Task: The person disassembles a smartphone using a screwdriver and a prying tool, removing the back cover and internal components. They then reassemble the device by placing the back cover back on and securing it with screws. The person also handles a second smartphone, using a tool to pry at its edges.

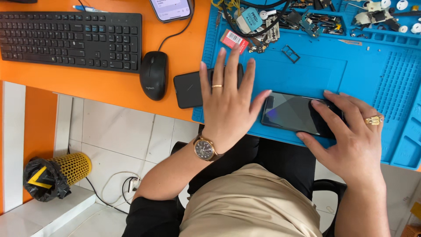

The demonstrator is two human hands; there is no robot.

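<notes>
The right hand (351,131) rests on the right end of a dark smartphone (294,114), thumb along its near edge and fingers draped over its top, steadying it rather than gripping it closed. The phone lies flat, screen up, on the blue repair mat (307,74). The left hand (230,103) hovers spread flat with fingers wide, holding nothing, its thumb tip just beside the phone's left end. Partly beneath its fingers lies a second black phone (188,90), straddling the mat's left edge. Left of that sits a black mouse (153,74), then a black keyboard (72,40) on the orange desk (109,87). Beyond the left fingertips lie a red card (234,40) and loose parts (307,19).
</notes>
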